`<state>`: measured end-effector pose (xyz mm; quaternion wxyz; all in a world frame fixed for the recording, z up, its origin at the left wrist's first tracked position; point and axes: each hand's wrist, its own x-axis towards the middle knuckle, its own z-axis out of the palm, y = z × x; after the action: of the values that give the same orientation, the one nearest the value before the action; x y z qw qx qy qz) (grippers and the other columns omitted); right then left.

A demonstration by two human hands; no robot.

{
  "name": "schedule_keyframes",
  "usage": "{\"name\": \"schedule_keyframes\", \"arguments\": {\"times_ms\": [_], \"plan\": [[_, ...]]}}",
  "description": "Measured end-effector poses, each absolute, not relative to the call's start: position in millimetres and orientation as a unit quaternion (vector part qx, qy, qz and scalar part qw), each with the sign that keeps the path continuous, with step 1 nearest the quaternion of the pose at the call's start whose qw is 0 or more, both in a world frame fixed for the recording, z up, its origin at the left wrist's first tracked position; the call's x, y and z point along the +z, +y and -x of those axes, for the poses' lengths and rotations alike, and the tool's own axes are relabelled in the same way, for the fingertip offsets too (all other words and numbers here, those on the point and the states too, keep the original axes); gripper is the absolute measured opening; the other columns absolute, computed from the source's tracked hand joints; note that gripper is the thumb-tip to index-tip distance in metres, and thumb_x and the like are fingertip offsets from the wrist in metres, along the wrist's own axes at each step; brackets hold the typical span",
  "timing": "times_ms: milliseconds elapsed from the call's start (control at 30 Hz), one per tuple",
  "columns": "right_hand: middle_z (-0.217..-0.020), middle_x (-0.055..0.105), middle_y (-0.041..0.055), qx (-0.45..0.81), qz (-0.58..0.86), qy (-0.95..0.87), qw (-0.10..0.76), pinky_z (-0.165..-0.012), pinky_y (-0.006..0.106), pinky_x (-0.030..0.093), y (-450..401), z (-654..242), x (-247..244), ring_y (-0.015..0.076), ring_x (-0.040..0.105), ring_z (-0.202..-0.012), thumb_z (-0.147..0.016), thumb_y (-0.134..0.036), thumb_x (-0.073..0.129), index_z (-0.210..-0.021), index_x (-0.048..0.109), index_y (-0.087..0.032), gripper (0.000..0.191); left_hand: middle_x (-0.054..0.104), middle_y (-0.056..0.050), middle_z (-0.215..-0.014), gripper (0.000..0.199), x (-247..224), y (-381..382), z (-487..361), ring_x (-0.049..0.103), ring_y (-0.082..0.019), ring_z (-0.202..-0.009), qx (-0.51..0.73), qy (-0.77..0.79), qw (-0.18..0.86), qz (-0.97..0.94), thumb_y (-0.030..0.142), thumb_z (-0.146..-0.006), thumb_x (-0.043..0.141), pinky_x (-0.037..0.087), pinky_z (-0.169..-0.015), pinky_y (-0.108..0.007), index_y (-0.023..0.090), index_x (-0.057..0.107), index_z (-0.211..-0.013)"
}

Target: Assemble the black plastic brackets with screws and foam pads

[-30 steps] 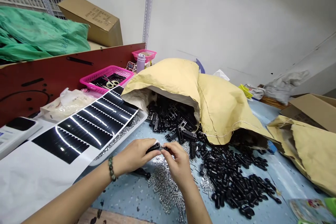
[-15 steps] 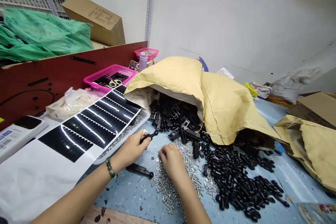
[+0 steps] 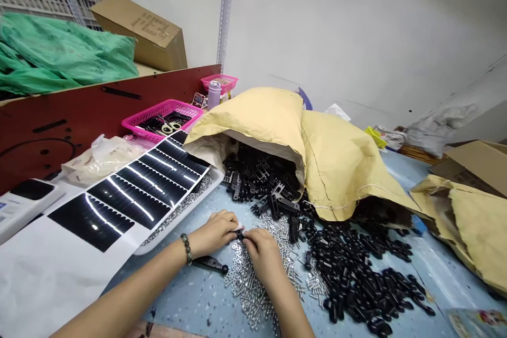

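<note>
My left hand (image 3: 214, 231), with a beaded bracelet on its wrist, is closed on a black plastic arm (image 3: 240, 234), most of it hidden by the fingers. My right hand (image 3: 263, 253) meets it there, fingertips pinched at the end of the arm; whatever small thing they hold is hidden. Below both hands spreads a heap of silver screws and nuts (image 3: 251, 288). Another black arm with a ball end (image 3: 212, 263) lies on the blue table beside my left wrist.
Two paper sacks (image 3: 253, 111) spill black parts behind my hands. To the right lies a heap of small black pieces (image 3: 356, 274). A white tray of nuts (image 3: 178, 219) sits partly under a sheet with black strips (image 3: 119, 206). A pink basket (image 3: 130, 124) holds scissors.
My left hand has moved right and down with the black arm, to my right hand. My right hand has lifted from the screw heap, and the two now touch the same part.
</note>
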<state>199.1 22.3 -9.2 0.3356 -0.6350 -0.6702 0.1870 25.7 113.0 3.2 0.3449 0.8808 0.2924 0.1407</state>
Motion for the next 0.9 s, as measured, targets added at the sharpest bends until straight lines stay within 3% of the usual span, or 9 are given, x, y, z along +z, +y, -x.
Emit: {"name": "schedule_keyframes", "arguments": {"times_ms": [233, 433, 900], "plan": [[-0.089, 0.068, 0.0053, 0.18, 0.621, -0.699, 0.306, -0.081, 0.035, 0.046, 22, -181, -12, 0.023, 0.059, -0.087, -0.084, -0.008, 0.06, -0.091, 0.068, -0.019, 0.015, 0.059, -0.004, -0.098, 0.02, 0, 114, -6, 0.051, -0.021, -0.096, 0.12, 0.277, 0.337, -0.892, 0.024, -0.095, 0.043, 0.037, -0.089, -0.036, 0.022, 0.064, -0.093], [-0.091, 0.066, 0.0042, 0.215, 0.622, -0.659, 0.363, -0.079, 0.031, 0.046, 30, -184, 0, 0.0205, 0.06, -0.086, -0.084, -0.01, 0.062, -0.097, 0.064, -0.019, 0.017, 0.059, -0.004, -0.098, 0.025, 11, 122, -3, 0.052, -0.021, -0.095, 0.127, 0.287, 0.328, -0.891, 0.027, -0.098, 0.039, 0.038, -0.086, -0.034, 0.021, 0.063, -0.098], [-0.089, 0.067, 0.0029, 0.166, 0.631, -0.696, 0.3, -0.08, 0.035, 0.045, 26, -180, -12, 0.0218, 0.061, -0.087, -0.085, -0.012, 0.062, -0.091, 0.066, -0.022, 0.012, 0.063, -0.005, -0.101, 0.022, 6, 120, -1, 0.054, -0.023, -0.099, 0.085, 0.307, 0.322, -0.892, 0.026, -0.094, 0.045, 0.036, -0.088, -0.036, 0.022, 0.067, -0.096]]}}
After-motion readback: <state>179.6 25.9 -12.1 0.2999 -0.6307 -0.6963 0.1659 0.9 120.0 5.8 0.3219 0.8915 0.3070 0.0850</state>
